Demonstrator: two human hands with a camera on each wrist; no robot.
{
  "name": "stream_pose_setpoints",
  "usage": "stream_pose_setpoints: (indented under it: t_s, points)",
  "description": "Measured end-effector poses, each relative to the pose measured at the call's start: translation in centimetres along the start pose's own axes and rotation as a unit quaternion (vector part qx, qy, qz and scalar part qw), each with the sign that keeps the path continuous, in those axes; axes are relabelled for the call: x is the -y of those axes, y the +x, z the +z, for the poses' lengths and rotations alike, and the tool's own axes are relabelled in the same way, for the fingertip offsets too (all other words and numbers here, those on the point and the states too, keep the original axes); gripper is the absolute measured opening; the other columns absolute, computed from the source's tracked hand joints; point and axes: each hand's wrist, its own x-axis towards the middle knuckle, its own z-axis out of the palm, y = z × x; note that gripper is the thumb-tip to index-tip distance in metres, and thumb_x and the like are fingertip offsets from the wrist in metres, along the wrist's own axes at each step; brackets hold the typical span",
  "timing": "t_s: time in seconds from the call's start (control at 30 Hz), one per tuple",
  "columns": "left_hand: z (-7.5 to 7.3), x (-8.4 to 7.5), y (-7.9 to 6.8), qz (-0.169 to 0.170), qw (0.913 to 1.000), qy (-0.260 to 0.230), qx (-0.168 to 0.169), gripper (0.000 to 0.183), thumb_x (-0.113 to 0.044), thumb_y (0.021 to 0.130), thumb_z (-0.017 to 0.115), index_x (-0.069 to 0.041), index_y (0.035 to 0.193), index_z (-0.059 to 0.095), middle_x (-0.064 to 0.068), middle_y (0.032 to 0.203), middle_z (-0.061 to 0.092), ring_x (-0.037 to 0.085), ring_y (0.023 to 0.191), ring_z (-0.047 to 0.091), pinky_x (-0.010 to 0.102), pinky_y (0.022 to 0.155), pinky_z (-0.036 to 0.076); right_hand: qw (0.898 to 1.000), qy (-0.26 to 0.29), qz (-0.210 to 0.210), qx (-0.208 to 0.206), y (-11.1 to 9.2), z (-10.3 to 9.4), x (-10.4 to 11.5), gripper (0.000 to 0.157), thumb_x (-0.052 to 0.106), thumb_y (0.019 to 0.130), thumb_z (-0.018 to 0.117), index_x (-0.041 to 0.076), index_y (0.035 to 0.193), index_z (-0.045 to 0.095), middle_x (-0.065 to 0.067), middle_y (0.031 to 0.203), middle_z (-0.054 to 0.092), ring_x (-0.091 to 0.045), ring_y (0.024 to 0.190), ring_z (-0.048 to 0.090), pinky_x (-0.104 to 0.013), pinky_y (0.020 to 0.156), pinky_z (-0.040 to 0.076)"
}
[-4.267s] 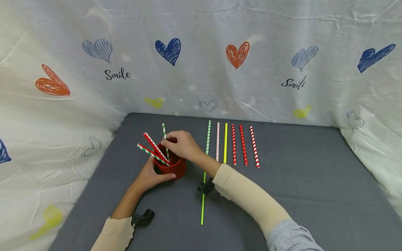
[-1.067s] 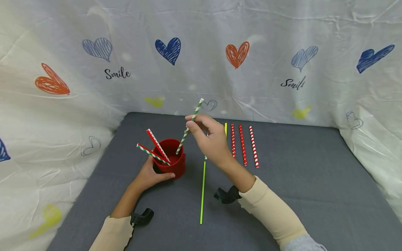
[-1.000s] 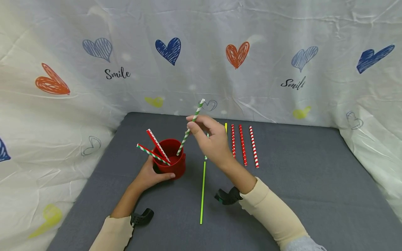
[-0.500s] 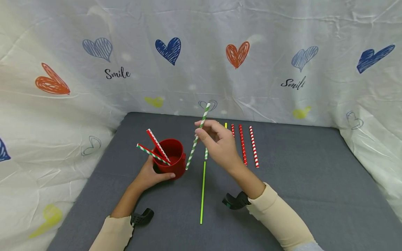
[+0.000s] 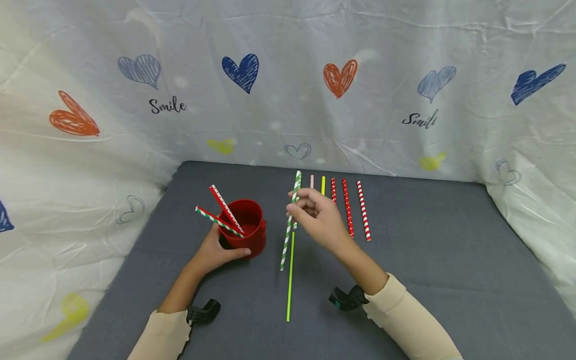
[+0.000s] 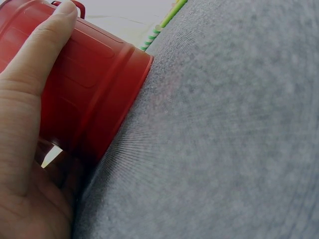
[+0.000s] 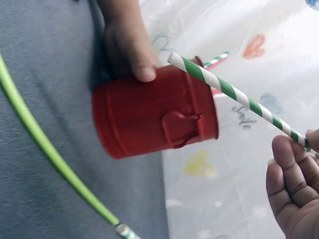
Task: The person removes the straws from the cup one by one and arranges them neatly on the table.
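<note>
My left hand (image 5: 218, 252) grips a small red bucket (image 5: 253, 244) low on its side, thumb across the front; the left wrist view shows its thumb (image 6: 42, 47) against the wall. Several straws lean out of the bucket to the left, among them a red-and-white one (image 5: 225, 206) and a green-striped one (image 5: 216, 220). To the right, my right hand (image 5: 321, 222) pinches a green-and-white striped straw (image 5: 286, 245) near its middle, slanted. The right wrist view shows this straw (image 7: 239, 95) between thumb and fingertips, its free end in front of the bucket (image 7: 144, 112).
Behind and right of my right hand, straws lie in a row: green-striped (image 5: 295, 226), pink (image 5: 312, 181), yellow (image 5: 323, 185), red dotted (image 5: 347, 210) and red-striped (image 5: 363, 210). A light green straw (image 5: 290, 280) lies nearer. White printed cloth (image 5: 288, 90) hangs behind the grey table (image 5: 427, 240).
My right hand has drawn the green-and-white straw out of the bucket, then carried it right and lower, beside the row. My left hand stays on the bucket.
</note>
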Motion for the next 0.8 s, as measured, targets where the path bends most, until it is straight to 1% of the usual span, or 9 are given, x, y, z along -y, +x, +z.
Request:
stream_pose_setpoints:
  t_s: [0.1,0.17,0.23,0.3,0.4,0.6,0.7,0.8]
  points:
    - [-0.1,-0.1,0.0,0.000,1.0000,0.003,-0.003,0.097,-0.007,0.073,0.090,-0.019,0.151,0.034,0.002,0.142,0.049,0.019,0.126,0.048,0.030,0.098,0.047,0.999,0.004,0.031,0.009,-0.5,-0.2,-0.6,0.028,0.004,0.096,0.067,-0.003,0.121,0.056,-0.017,0.091,0.072,-0.026,0.074,0.067,-0.033,0.072,0.055]
    - [-0.1,-0.2,0.0,-0.001,1.0000,0.005,-0.002,0.096,-0.008,0.073,0.090,-0.018,0.151,0.034,0.002,0.142,0.050,0.019,0.126,0.048,0.030,0.097,0.047,0.999,0.009,0.050,0.014,-0.8,-0.3,-1.1,0.031,0.004,0.096,0.066,-0.002,0.123,0.052,-0.021,0.089,0.071,-0.029,0.072,0.067,-0.034,0.071,0.055]
    - [-0.1,-0.2,-0.1,-0.001,1.0000,0.006,0.001,0.095,-0.009,0.074,0.090,-0.018,0.151,0.035,0.002,0.141,0.050,0.019,0.126,0.048,0.030,0.097,0.047,0.997,0.013,0.067,0.018,-1.2,-0.4,-1.5,0.029,0.004,0.096,0.066,-0.002,0.119,0.048,-0.023,0.087,0.070,-0.034,0.072,0.066,-0.033,0.069,0.054]
    - [0.0,-0.2,-0.1,-0.001,1.0000,0.001,0.002,0.095,-0.008,0.074,0.089,-0.018,0.151,0.034,0.002,0.142,0.050,0.020,0.126,0.047,0.031,0.097,0.048,0.997,0.006,0.080,0.019,-1.6,-0.5,-1.9,0.025,0.003,0.096,0.067,-0.001,0.112,0.047,-0.020,0.085,0.070,-0.038,0.072,0.065,-0.031,0.066,0.052]
    - [0.0,-0.1,0.0,0.003,1.0000,-0.002,0.003,0.095,-0.007,0.074,0.089,-0.018,0.151,0.034,0.003,0.142,0.049,0.020,0.127,0.047,0.031,0.096,0.048,0.996,-0.014,0.082,0.020,-2.1,-0.5,-2.6,0.021,0.002,0.095,0.068,0.000,0.105,0.050,-0.017,0.083,0.071,-0.041,0.070,0.064,-0.029,0.061,0.050]
    - [0.0,0.1,0.0,0.001,1.0000,0.003,0.002,0.097,-0.005,0.073,0.089,-0.017,0.152,0.033,0.004,0.143,0.049,0.019,0.127,0.046,0.030,0.098,0.046,0.995,-0.073,0.060,0.038,-3.4,-0.4,-3.7,0.013,0.003,0.094,0.070,0.001,0.103,0.060,-0.010,0.077,0.069,-0.031,0.063,0.064,-0.027,0.054,0.046]
    - [0.0,0.2,0.0,-0.006,1.0000,0.006,0.002,0.099,-0.004,0.073,0.089,-0.016,0.153,0.032,0.005,0.144,0.048,0.017,0.127,0.046,0.029,0.098,0.045,0.992,-0.095,0.063,0.048,-4.0,-0.5,-4.2,0.009,0.004,0.094,0.069,0.003,0.101,0.062,-0.004,0.075,0.067,-0.025,0.060,0.062,-0.027,0.052,0.044]
    - [0.0,0.2,0.0,-0.007,0.9999,0.008,0.002,0.098,-0.002,0.073,0.088,-0.011,0.153,0.031,0.011,0.145,0.047,0.018,0.127,0.046,0.029,0.098,0.045,0.989,-0.117,0.068,0.058,-4.4,-0.7,-4.5,0.007,0.005,0.094,0.069,0.006,0.098,0.063,0.001,0.073,0.065,-0.019,0.059,0.060,-0.028,0.052,0.044]
